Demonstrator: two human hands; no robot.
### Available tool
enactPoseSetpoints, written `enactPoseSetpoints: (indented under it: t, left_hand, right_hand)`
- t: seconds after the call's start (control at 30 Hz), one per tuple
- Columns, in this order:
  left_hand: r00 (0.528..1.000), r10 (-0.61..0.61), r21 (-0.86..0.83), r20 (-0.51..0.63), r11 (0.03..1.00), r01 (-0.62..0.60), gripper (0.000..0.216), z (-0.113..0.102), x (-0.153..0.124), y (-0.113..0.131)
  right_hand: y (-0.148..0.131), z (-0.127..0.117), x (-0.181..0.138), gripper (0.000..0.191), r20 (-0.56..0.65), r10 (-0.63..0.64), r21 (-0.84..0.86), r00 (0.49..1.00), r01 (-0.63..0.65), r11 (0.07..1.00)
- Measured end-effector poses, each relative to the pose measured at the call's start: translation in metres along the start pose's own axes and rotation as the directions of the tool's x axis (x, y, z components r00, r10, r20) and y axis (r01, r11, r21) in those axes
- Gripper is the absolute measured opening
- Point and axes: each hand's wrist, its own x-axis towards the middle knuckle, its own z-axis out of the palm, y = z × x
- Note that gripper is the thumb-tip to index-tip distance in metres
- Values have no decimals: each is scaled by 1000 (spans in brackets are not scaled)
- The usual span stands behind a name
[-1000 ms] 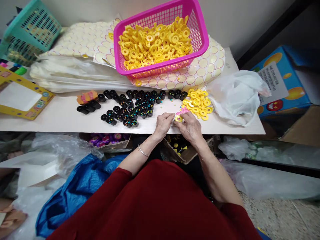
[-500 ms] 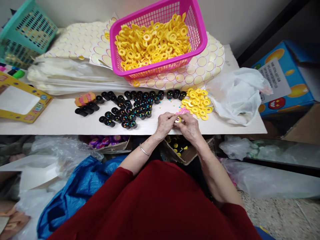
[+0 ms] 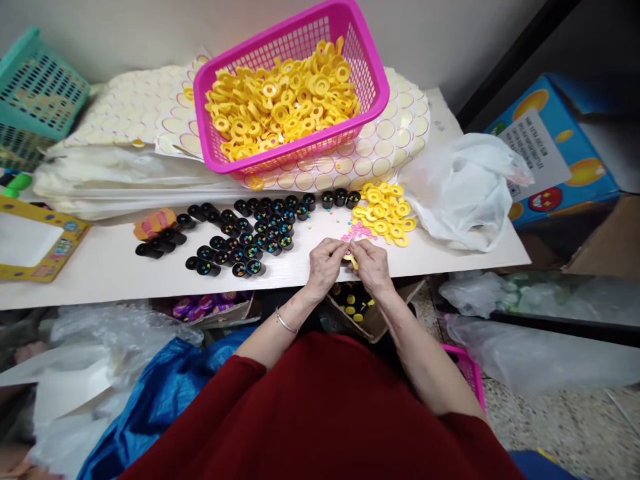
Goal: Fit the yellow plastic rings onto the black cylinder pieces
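Observation:
My left hand and my right hand meet near the table's front edge, fingers pinched together on one yellow plastic ring piece with a tab. The fingers cover much of it. Just beyond them lies a small heap of pink bits. A pile of yellow ring pieces sits behind and right of my right hand. To the left of my hands stand many black cylindrical cups, several with small coloured beads inside.
A pink basket full of yellow ring pieces stands at the back on a printed plastic sheet. At right are a white plastic bag and a blue carton. An open cardboard box with yellow-and-black pieces sits below the table edge.
The view has shifted, so the basket and cups appear farther left and slightly lower. My hands stay together on the yellow piece, whose tab now shows pointing toward me.

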Motion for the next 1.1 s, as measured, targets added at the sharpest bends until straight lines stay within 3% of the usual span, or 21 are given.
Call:
enactPoseSetpoints:
  t: [0.37,0.53,0.63,0.73,0.83,1.0,1.1]
  left_hand:
    - [962,-273,-165,1,949,270,20,8,12,4]
    - [939,-334,-207,84,916,344,32,6,11,7]
    - [946,-288,-168,150,935,312,39,0,9,4]
    - [953,-252,-126,167,953,274,36,-10,10,2]
    - [975,-145,-43,166,987,155,34,-23,13,1]
    - [950,30,220,311,970,-103,67,-30,17,-7]
    - [944,62,256,325,955,-151,55,-23,19,-15]
  right_hand:
    - [-2,9,10,29,-62,105,102,993,-98,990]
    - [-7,12,8,31,-80,139,172,987,-124,977]
    - [-6,6,7,39,-44,156,205,987,-144,968]
    - [-1,-2,2,44,-102,171,257,980,-141,956]
    - [6,-9,-10,37,-153,149,246,977,-108,963]
    - [12,-18,-29,30,7,63,108,998,-64,992]
    - [9,-23,-31,26,80,-28,40,996,25,999]
